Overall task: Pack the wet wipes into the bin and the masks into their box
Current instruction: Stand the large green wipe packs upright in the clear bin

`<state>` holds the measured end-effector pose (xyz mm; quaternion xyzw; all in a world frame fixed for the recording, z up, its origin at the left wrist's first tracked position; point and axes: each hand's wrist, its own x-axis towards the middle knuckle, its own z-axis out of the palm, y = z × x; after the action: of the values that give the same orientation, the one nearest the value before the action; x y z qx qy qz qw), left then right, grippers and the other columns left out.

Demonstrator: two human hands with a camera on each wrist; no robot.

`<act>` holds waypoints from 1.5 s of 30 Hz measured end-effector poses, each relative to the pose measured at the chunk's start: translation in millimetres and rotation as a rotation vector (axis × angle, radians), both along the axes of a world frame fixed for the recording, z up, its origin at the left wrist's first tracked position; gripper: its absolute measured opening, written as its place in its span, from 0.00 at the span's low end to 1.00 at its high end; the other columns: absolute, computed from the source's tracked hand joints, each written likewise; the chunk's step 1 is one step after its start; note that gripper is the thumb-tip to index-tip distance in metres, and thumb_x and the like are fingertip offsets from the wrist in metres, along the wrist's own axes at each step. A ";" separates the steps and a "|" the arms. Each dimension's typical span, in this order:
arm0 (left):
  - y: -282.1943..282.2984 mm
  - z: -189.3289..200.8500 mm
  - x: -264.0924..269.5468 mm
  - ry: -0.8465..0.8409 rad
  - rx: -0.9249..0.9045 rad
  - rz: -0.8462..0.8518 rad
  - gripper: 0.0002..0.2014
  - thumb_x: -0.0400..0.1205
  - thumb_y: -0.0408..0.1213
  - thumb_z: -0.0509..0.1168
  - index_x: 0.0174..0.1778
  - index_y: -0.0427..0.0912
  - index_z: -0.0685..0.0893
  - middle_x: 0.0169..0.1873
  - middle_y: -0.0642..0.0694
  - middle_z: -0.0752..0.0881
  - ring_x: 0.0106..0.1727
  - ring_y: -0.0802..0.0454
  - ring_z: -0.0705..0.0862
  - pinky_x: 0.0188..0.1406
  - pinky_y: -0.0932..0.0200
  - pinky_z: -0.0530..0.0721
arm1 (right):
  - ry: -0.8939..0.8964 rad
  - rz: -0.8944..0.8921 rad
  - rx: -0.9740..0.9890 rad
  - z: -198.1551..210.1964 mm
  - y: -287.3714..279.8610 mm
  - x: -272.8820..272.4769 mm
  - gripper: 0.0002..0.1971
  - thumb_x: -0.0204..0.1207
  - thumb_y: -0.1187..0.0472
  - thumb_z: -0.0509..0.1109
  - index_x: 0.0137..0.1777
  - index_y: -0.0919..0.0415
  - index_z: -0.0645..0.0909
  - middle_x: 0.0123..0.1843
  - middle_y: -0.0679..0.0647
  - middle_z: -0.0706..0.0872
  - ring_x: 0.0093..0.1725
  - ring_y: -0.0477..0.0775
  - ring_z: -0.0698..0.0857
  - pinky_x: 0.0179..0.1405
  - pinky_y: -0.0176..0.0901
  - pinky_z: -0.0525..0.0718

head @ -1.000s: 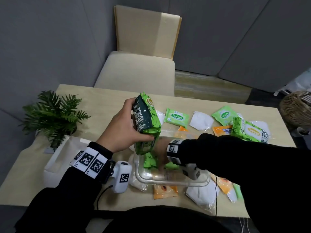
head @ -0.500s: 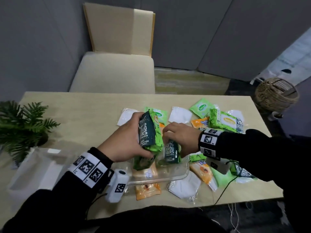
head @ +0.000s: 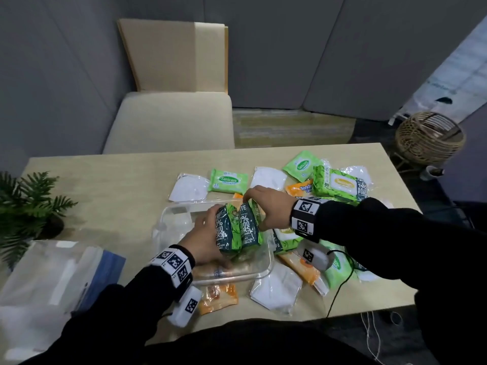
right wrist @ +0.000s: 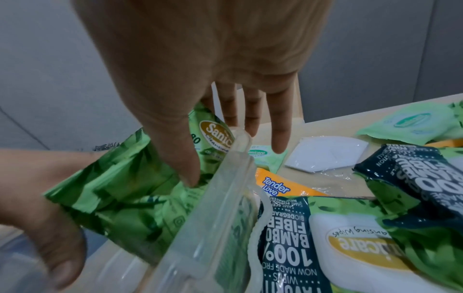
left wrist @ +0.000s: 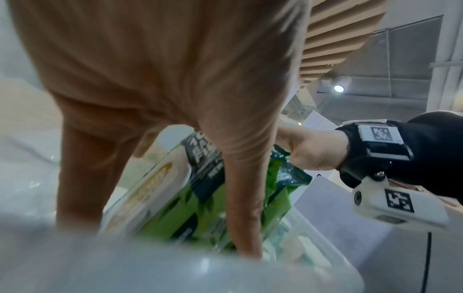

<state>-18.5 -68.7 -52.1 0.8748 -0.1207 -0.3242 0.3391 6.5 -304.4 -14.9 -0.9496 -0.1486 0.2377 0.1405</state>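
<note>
Two tall green wet wipes packs stand on end, side by side, inside the clear plastic bin (head: 266, 270). My left hand (head: 210, 227) grips the left pack (head: 227, 234) from its left side, thumb and fingers around it. From above, my right hand (head: 259, 204) pinches the top of the right pack (head: 249, 227), thumb on one face (right wrist: 125, 188) and fingers behind. Bagged white masks (head: 189, 189) (head: 267, 177) (head: 275, 289) lie on the table. The white and blue mask box (head: 105, 267) sits at the front left.
More wipes lie right of and behind the bin: small green packs (head: 228, 180) (head: 301, 164), a large green pack (head: 340, 184), orange packs (head: 217, 299) (head: 300, 267). A potted plant (head: 29, 206) stands at the left edge. A chair (head: 171, 119) and wicker basket (head: 429, 138) are beyond the table.
My left hand has lowered its green pack into the bin, next to the pack my right hand holds. My right hand has shifted to grip that pack's top.
</note>
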 end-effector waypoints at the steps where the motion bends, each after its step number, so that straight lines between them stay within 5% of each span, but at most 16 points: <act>1: -0.3 2.1 1.7 0.043 -0.006 0.023 0.75 0.49 0.40 0.93 0.85 0.58 0.48 0.71 0.46 0.79 0.70 0.46 0.82 0.72 0.44 0.83 | -0.008 -0.004 0.009 0.5 -1.2 0.3 0.40 0.64 0.56 0.86 0.75 0.56 0.72 0.70 0.56 0.79 0.63 0.60 0.82 0.52 0.45 0.78; 4: -1.2 8.3 3.7 0.141 -0.022 0.092 0.68 0.58 0.34 0.91 0.83 0.56 0.49 0.57 0.49 0.87 0.53 0.50 0.89 0.58 0.47 0.90 | -0.026 -0.043 0.061 0.1 -4.9 2.5 0.37 0.66 0.58 0.85 0.74 0.56 0.74 0.67 0.56 0.83 0.63 0.60 0.83 0.49 0.43 0.75; 9: -0.7 6.3 -4.7 0.161 -0.038 0.185 0.67 0.58 0.28 0.89 0.82 0.61 0.49 0.56 0.47 0.87 0.50 0.46 0.91 0.56 0.44 0.92 | 0.016 -0.099 0.187 -5.7 -12.4 -0.5 0.33 0.66 0.63 0.85 0.67 0.56 0.71 0.59 0.56 0.84 0.59 0.62 0.84 0.41 0.46 0.77; 12: -2.5 7.4 -4.4 0.177 -0.043 0.176 0.70 0.57 0.29 0.90 0.85 0.64 0.49 0.57 0.48 0.89 0.54 0.47 0.91 0.59 0.44 0.91 | 0.043 -0.100 0.211 -6.7 -12.7 0.2 0.35 0.65 0.64 0.86 0.66 0.56 0.69 0.59 0.54 0.82 0.58 0.62 0.84 0.39 0.45 0.79; 15: -6.5 21.3 -3.6 0.202 -0.044 0.162 0.71 0.59 0.31 0.90 0.89 0.60 0.47 0.67 0.46 0.86 0.61 0.49 0.87 0.64 0.48 0.88 | 0.095 -0.089 0.226 -0.6 -19.0 3.9 0.44 0.62 0.61 0.89 0.75 0.51 0.68 0.71 0.51 0.80 0.63 0.59 0.84 0.57 0.56 0.87; 18: -10.5 42.8 -5.5 0.115 0.022 0.098 0.71 0.61 0.38 0.91 0.91 0.56 0.46 0.75 0.44 0.81 0.65 0.51 0.82 0.67 0.57 0.80 | 0.134 -0.141 0.252 2.9 -35.7 6.3 0.48 0.61 0.58 0.91 0.78 0.48 0.68 0.73 0.49 0.80 0.67 0.54 0.83 0.65 0.56 0.86; 21: -17.2 66.4 -2.6 -0.002 0.030 0.066 0.68 0.61 0.47 0.90 0.90 0.58 0.51 0.75 0.43 0.81 0.70 0.47 0.82 0.64 0.59 0.78 | 0.118 -0.226 0.253 3.5 -60.2 6.6 0.40 0.64 0.59 0.90 0.74 0.50 0.75 0.71 0.51 0.83 0.65 0.54 0.86 0.64 0.56 0.87; 25: -40.2 92.7 5.7 -0.185 0.064 0.012 0.54 0.68 0.54 0.85 0.87 0.59 0.62 0.83 0.48 0.71 0.82 0.48 0.71 0.74 0.55 0.72 | 0.101 -0.302 0.196 -1.7 -91.5 -1.3 0.32 0.68 0.56 0.87 0.71 0.51 0.79 0.69 0.51 0.85 0.62 0.54 0.88 0.63 0.54 0.87; 29: -80.3 105.5 10.1 -0.265 -0.034 0.016 0.44 0.71 0.53 0.83 0.82 0.59 0.70 0.78 0.52 0.75 0.77 0.50 0.75 0.71 0.53 0.76 | 0.105 -0.379 0.156 -11.1 -127.1 -11.8 0.33 0.69 0.56 0.87 0.73 0.52 0.79 0.72 0.52 0.84 0.64 0.53 0.84 0.60 0.44 0.82; 32: -117.5 108.1 9.4 -0.247 -0.089 -0.017 0.41 0.72 0.51 0.83 0.80 0.58 0.72 0.76 0.53 0.77 0.75 0.53 0.76 0.73 0.50 0.77 | 0.115 -0.446 0.099 -20.5 -156.6 -20.5 0.37 0.67 0.54 0.88 0.76 0.51 0.76 0.75 0.52 0.82 0.68 0.56 0.83 0.61 0.46 0.81; 36: -171.5 86.2 14.5 -0.134 -0.119 -0.030 0.37 0.75 0.48 0.82 0.79 0.54 0.74 0.72 0.49 0.80 0.69 0.51 0.81 0.70 0.48 0.81 | 0.129 -0.479 -0.002 -38.2 -183.2 -31.4 0.50 0.61 0.52 0.91 0.83 0.50 0.69 0.80 0.54 0.79 0.73 0.60 0.82 0.67 0.53 0.84; 40: -216.6 37.5 23.7 0.158 -0.121 0.156 0.35 0.78 0.44 0.78 0.80 0.49 0.73 0.69 0.45 0.81 0.65 0.45 0.85 0.66 0.47 0.86 | 0.085 -0.398 -0.060 -56.9 -187.8 -32.1 0.61 0.55 0.51 0.93 0.88 0.51 0.62 0.82 0.57 0.76 0.77 0.63 0.79 0.74 0.57 0.81; 45: -242.8 -30.1 32.3 0.389 -0.123 0.376 0.24 0.69 0.41 0.78 0.60 0.37 0.83 0.57 0.37 0.90 0.56 0.37 0.90 0.61 0.35 0.90 | 0.063 -0.245 -0.181 -80.2 -188.4 -27.9 0.68 0.55 0.44 0.90 0.90 0.47 0.50 0.90 0.53 0.62 0.88 0.62 0.63 0.82 0.68 0.70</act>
<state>13.8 -311.4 -82.2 0.7811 0.0916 -0.4093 0.4626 -21.4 -492.8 -95.0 -0.9614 -0.0053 0.2609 0.0869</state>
